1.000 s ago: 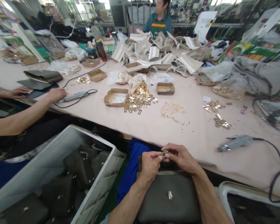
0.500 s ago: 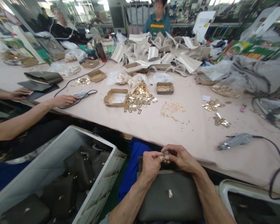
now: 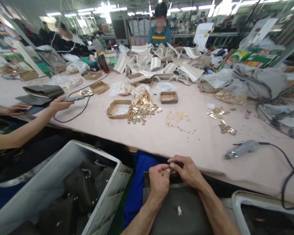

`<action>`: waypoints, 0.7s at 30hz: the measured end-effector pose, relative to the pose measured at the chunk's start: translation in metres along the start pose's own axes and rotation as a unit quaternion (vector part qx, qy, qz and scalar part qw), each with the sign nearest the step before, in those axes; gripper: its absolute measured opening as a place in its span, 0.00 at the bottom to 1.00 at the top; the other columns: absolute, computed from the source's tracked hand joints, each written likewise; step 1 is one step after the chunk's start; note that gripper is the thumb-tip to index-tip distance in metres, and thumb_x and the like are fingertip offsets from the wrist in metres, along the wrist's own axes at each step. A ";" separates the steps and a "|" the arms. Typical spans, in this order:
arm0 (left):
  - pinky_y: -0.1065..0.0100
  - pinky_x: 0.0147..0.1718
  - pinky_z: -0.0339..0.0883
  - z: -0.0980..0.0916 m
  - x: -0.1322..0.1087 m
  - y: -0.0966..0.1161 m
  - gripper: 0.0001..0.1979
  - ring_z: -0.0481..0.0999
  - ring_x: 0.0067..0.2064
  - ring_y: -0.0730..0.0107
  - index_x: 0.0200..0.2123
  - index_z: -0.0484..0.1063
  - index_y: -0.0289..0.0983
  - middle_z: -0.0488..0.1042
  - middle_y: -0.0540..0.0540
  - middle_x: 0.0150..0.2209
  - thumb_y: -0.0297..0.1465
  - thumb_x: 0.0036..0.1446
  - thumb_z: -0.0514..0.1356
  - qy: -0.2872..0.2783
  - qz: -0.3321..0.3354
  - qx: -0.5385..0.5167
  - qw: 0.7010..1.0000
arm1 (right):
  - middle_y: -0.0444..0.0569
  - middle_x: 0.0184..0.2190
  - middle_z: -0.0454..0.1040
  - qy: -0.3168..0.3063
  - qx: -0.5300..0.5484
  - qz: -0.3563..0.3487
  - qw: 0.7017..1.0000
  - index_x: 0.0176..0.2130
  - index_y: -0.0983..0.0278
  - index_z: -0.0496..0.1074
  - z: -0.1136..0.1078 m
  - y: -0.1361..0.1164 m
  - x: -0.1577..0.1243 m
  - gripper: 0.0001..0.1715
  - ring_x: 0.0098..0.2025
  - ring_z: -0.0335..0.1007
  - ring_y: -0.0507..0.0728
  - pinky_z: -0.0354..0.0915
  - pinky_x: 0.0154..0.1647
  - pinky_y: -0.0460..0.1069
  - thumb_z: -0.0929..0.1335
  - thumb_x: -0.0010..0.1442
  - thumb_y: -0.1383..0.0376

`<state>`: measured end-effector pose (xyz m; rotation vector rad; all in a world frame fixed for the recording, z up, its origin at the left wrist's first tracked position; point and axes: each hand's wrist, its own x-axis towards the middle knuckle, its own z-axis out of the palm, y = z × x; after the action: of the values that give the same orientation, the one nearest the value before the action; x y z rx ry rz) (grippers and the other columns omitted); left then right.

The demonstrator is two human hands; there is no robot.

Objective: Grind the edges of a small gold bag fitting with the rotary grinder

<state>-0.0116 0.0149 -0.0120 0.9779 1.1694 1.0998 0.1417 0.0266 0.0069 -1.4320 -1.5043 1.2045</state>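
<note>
Just now, a co-worker's hand (image 3: 59,104) at my left has drawn back the grey cylindrical corded tool (image 3: 75,98) and appears to have lifted it; my own two-handed grip has kept its form, so I judge my work to be at the same step. My left hand (image 3: 159,180) and right hand (image 3: 186,168) each pinch, between thumb and fingers, one small brassy metal fitting (image 3: 171,167), now mostly hidden by the fingertips. It lies above the far end of one dark olive-grey, smooth-faced bag (image 3: 170,205), whose front bears one small metal clasp with a white covering (image 3: 179,211). On the pale pink-covered bench (image 3: 147,138) I count one large heap of gold rectangular metal plates (image 3: 145,113), two smaller plate heaps at right, one scatter of tiny gold parts (image 3: 177,118) and a second grey corded tool (image 3: 243,149), untouched. Two pale plastic crates flank me; the bags in the left crate (image 3: 110,199) overlap too much for an exact count.
</note>
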 end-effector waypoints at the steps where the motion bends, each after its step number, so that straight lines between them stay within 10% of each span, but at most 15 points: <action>1: 0.68 0.29 0.74 0.000 -0.001 -0.001 0.07 0.82 0.29 0.61 0.32 0.83 0.30 0.83 0.39 0.28 0.28 0.53 0.66 -0.002 0.002 0.001 1.000 | 0.47 0.29 0.76 0.011 0.003 -0.008 1.000 0.41 0.63 0.81 0.002 -0.001 -0.001 0.10 0.29 0.72 0.57 0.66 0.31 0.50 0.71 0.62 0.62; 7: 0.75 0.12 0.54 -0.003 0.002 -0.013 0.21 0.63 0.12 0.76 0.36 0.83 0.30 0.73 0.48 0.16 0.45 0.56 0.68 -0.055 -0.029 -0.007 0.998 | 0.47 0.29 0.76 0.041 0.046 -0.013 0.998 0.36 0.63 0.80 0.006 -0.008 -0.003 0.07 0.26 0.72 0.55 0.66 0.27 0.48 0.70 0.59 0.65; 13: 0.64 0.37 0.76 -0.009 0.008 -0.025 0.19 0.82 0.34 0.54 0.33 0.86 0.34 0.83 0.40 0.29 0.46 0.53 0.71 -0.065 0.023 -0.022 0.997 | 0.44 0.23 0.75 0.062 0.019 0.013 0.998 0.33 0.64 0.78 0.009 -0.011 -0.003 0.07 0.23 0.73 0.54 0.63 0.24 0.46 0.69 0.60 0.65; 21: 0.74 0.08 0.46 -0.010 0.009 -0.026 0.26 0.56 0.10 0.77 0.32 0.86 0.33 0.75 0.46 0.17 0.52 0.46 0.72 -0.024 -0.039 0.006 0.999 | 0.46 0.24 0.76 0.099 0.004 0.022 0.995 0.34 0.63 0.78 -0.002 -0.009 0.001 0.11 0.24 0.73 0.56 0.64 0.24 0.47 0.69 0.63 0.59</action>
<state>-0.0179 0.0184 -0.0401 0.9548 1.1667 1.0049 0.1411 0.0280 0.0165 -1.5378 -1.3383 1.0585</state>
